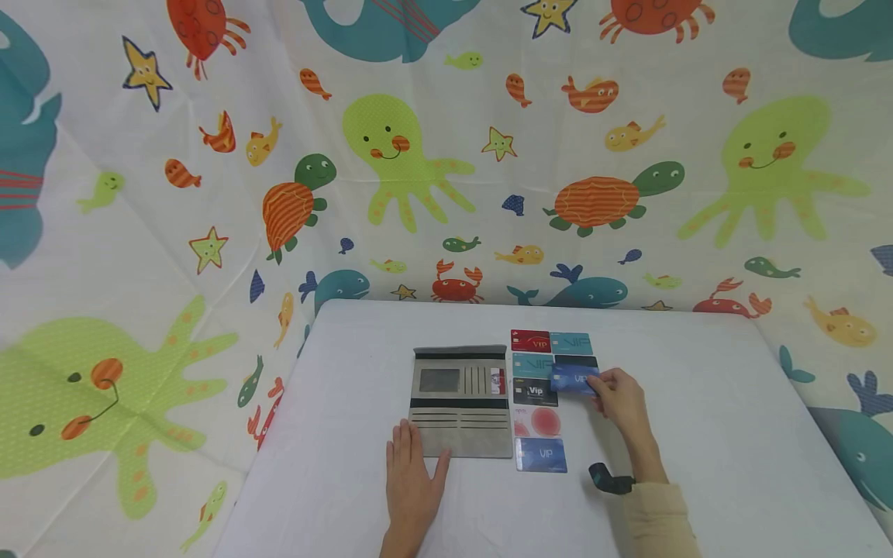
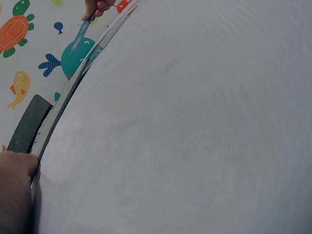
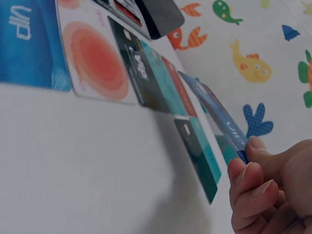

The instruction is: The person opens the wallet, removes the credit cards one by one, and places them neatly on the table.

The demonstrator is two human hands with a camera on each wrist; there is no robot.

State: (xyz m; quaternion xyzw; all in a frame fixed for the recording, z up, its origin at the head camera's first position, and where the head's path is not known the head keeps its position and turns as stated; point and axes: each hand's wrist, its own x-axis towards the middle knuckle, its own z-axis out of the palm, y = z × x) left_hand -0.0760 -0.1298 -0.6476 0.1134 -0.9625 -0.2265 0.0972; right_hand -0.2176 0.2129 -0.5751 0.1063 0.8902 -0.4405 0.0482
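A grey card wallet (image 1: 460, 443) lies unfolded on the table, with a red and white card (image 1: 498, 381) in one of its slots. My left hand (image 1: 413, 484) rests at its lower left corner, fingers straight. My right hand (image 1: 621, 399) pinches a blue VIP card (image 1: 574, 379) by its right end between thumb and fingers. That card is held tilted above the table in the right wrist view, over a dark card (image 3: 195, 146) that it partly covers in the head view. Beside the wallet lie a black Vip card (image 1: 536, 393) and a teal VIP card (image 1: 532, 365).
More cards continue the layout: a red VIP card (image 1: 530, 341) and another teal card (image 1: 570, 343) at the back, a pale card with a red circle (image 1: 545, 422) and a second blue VIP card (image 1: 541, 456) in front. A sea-animal patterned cloth (image 1: 432, 256) hangs behind the white table (image 1: 711, 403).
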